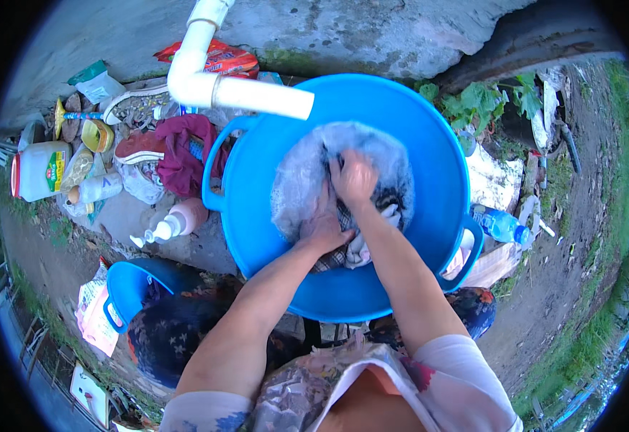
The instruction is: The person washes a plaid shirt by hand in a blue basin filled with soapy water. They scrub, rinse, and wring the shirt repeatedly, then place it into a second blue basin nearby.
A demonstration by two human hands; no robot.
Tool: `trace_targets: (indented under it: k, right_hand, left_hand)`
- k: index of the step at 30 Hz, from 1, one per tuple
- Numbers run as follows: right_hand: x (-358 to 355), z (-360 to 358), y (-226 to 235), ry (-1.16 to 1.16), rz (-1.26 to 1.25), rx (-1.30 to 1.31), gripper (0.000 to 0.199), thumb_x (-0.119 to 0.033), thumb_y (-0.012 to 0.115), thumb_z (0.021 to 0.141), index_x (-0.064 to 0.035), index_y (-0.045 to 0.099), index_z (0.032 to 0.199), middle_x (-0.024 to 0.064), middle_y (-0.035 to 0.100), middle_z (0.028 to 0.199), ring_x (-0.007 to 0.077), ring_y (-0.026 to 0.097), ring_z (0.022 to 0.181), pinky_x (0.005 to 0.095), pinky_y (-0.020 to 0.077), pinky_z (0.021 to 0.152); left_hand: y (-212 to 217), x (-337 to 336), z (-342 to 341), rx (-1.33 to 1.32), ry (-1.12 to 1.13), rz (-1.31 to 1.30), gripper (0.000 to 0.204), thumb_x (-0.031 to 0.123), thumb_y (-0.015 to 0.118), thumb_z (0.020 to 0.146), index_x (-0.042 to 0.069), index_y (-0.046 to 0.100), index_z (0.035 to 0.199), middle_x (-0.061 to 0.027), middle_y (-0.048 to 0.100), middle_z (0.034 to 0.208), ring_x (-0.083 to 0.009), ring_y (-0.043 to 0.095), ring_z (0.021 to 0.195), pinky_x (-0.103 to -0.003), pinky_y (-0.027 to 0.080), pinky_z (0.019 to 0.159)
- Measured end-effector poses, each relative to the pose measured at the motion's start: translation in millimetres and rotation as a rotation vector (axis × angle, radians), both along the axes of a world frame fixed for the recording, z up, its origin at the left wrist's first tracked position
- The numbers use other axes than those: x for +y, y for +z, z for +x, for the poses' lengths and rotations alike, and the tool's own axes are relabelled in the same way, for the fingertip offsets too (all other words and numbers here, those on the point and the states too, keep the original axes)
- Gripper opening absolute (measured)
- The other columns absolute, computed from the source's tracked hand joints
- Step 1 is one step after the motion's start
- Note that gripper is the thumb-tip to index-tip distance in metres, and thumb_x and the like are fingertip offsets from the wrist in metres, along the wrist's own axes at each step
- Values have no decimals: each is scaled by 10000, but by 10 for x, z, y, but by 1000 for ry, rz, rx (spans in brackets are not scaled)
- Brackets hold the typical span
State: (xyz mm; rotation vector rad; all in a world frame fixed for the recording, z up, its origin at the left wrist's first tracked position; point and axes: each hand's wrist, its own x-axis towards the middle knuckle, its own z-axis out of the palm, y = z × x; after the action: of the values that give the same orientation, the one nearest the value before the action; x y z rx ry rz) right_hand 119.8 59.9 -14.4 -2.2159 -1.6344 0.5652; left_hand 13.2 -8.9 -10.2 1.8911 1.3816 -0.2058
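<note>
The left hand [320, 229] lies over wet laundry [343, 248], its thumb spread wide of the fingers; the right hand [356, 178] curls onto dark cloth just above, though whether its fingers grip cannot be told. The laundry sits in sudsy water [296, 183], mid-frame, inside a blue tub [433, 173]. A white pipe [257, 96] reaches over the rim from the upper left. Left of the tub, a rough grey slab [124, 219] bears shoes, bottles and maroon cloth [181, 155]. A weathered wall [314, 36] crosses the top; bare dirt [537, 302] and grass [620, 180] fill the right.
</note>
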Motion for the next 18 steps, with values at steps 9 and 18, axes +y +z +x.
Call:
trace_targets:
  k: [9, 18]
  right_hand:
    - [-405, 635, 552, -468, -37, 974, 306, -188, 684, 831, 27, 646, 1046, 104, 668, 960, 159, 597, 866, 284, 483, 743]
    - [-1212, 176, 958, -216, 22, 853, 812, -181, 809, 649, 34, 404, 1319, 166, 619, 1081, 223, 605, 986, 318, 472, 866]
  left_hand:
    - [342, 1, 58, -39, 261, 82, 562, 257, 809, 634, -35, 595, 1064, -181, 486, 1298, -362, 397, 1250, -439, 339, 1029]
    - [802, 464, 274, -1356, 1301, -958, 376, 360, 603, 899, 17, 567, 1047, -104, 628, 944, -225, 628, 816, -369, 521, 717]
